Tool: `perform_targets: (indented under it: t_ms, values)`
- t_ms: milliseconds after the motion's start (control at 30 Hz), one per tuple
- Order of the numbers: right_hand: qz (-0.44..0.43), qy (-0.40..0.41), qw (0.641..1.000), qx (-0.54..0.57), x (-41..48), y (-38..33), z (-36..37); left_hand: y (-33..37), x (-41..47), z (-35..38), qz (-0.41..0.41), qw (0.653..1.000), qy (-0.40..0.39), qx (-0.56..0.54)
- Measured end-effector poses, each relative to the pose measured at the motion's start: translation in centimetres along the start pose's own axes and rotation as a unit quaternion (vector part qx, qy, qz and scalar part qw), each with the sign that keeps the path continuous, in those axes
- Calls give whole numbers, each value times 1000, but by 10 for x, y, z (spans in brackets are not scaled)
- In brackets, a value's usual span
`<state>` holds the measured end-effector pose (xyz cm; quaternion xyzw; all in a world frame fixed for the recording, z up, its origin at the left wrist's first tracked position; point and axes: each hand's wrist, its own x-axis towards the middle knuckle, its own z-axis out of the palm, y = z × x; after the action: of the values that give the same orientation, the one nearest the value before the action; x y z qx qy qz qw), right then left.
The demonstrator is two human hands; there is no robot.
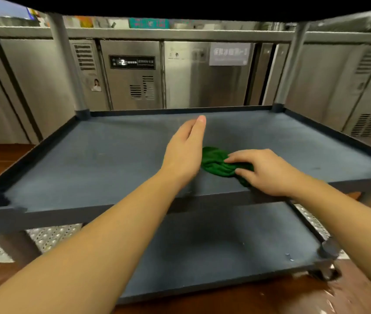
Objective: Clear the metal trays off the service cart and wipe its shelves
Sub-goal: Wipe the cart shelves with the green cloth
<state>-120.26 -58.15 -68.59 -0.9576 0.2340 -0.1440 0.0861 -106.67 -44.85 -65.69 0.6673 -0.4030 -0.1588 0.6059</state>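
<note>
1. The cart's upper visible shelf (112, 155) — a dark blue-grey tray with a raised rim — stands level between grey corner posts (66, 64).
2. One thing lies on it: a crumpled green cloth (216, 163), right of the middle and close to the near edge.
3. The lower shelf (225, 245), the same colour, sits directly beneath it. A small pale scrap (289, 257) lies near its near right corner.
4. The cart stands on a reddish-brown floor (270, 298) — a dark caster (326, 271) shows at the near right corner.
5. Perforated metal plates (51, 236) lie on the floor under the cart's left and right sides.
</note>
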Motion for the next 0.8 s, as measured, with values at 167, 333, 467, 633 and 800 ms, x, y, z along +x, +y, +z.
perform_targets:
  t_ms: [167, 333, 467, 633, 800]
  values:
    - [165, 9, 984, -71, -40, 95, -43, 7, 0, 52, -23, 997, -68, -28]
    - [301, 39, 947, -102, -58, 140, -61, 8, 3, 61, -20, 996, -86, -29]
    - [378, 101, 919, -56, -47, 127, -49, -1, 6, 34, -15, 998, -59, -6]
    - [329, 95, 939, 2, 7, 56, -17, -18, 14, -16, -23, 1000, 6, 20]
    - [188, 50, 979, 65, 77, -64, 35, -36, 19, -78, -47, 996, 62, 32]
